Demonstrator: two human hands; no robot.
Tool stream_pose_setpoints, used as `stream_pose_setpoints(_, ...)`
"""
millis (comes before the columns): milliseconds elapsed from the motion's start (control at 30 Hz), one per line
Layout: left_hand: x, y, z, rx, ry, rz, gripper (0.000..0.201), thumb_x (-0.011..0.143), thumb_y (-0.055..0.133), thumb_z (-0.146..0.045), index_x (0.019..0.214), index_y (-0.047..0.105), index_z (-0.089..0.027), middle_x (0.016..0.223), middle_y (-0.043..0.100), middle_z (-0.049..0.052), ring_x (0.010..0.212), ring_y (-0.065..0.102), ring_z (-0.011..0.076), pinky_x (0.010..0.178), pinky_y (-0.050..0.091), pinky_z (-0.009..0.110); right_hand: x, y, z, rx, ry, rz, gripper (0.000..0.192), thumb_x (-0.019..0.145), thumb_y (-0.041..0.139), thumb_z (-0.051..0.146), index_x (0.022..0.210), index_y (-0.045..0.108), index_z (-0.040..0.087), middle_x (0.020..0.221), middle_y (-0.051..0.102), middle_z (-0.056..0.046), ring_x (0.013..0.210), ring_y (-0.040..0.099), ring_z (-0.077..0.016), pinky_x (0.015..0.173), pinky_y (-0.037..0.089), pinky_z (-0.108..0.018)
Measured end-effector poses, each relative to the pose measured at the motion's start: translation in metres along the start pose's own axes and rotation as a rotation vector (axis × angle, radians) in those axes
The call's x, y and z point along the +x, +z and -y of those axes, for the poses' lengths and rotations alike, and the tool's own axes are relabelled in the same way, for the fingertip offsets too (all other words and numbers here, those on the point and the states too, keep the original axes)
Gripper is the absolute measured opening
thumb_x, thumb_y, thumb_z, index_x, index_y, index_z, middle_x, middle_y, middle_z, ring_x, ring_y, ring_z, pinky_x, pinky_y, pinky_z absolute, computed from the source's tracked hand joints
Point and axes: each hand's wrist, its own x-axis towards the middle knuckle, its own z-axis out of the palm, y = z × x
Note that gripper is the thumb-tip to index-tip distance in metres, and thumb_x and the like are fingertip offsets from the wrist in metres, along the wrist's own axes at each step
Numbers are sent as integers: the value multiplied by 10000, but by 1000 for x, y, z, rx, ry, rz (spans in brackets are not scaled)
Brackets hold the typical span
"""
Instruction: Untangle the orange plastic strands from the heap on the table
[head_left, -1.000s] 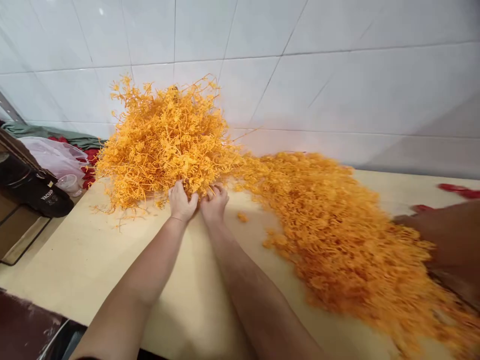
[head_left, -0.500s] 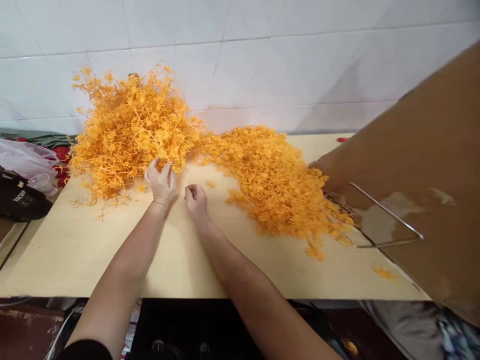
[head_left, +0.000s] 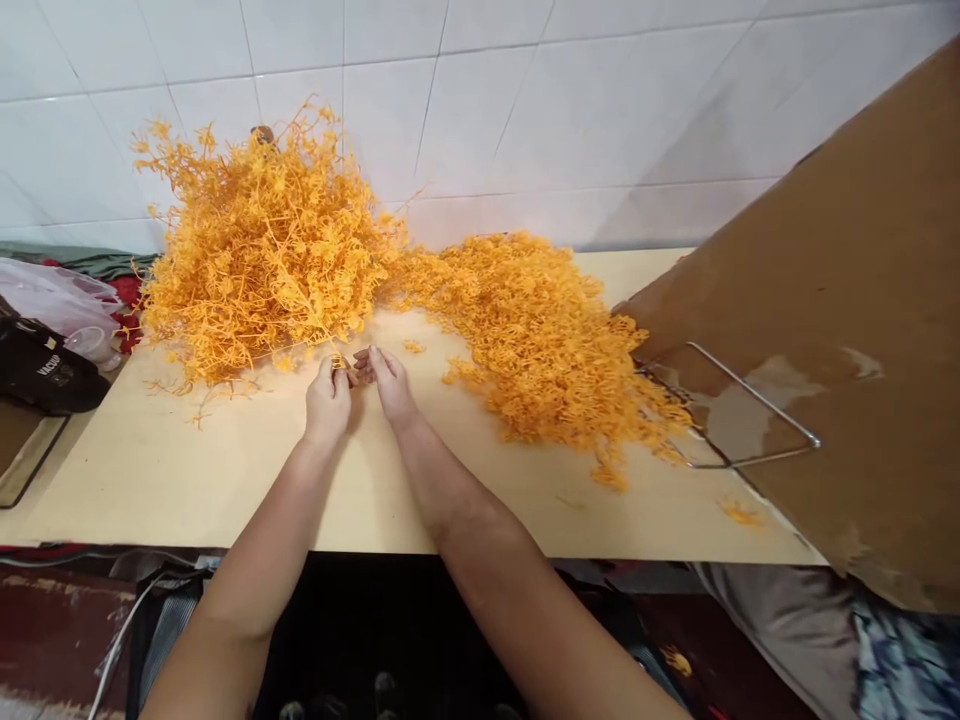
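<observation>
Left hand: centre of the frame, fingers pinched narrow on a small orange plastic sprig piece, just below the near edge of the tall pile.
Right hand: just beside the left, fingertips meeting it on the same piece; fingers curled narrow around it.
Tall tangled pile of orange plastic branch sprigs: upper left of the frame, heaped on the bench against the white tiled wall.
Flat spread heap of small orange plastic pieces: centre right, trailing toward the box.
Pale wooden bench: carries both heaps and the hands.
Brown cardboard box: right of the frame, tilted, with a bent wire frame against its lower face.
Black bag and clear plastic wrap: far left edge.
Doing it well: probably best to grip close to the joint with both fingertips, and keep the wrists low over the bench so loose bits land near the flat heap.
</observation>
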Motion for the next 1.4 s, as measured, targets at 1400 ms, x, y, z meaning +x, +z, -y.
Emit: stream_pose_setpoints(1400,33,-26,9,-962,-573,95,164,781,546,-347,799,523,-185,619,557,-38,480,533,54,453,393,163,-22,34,-14,-227,-59,307,347,780,438,522,683,496,195,601,523,5,571,487,-115,547,419,-251)
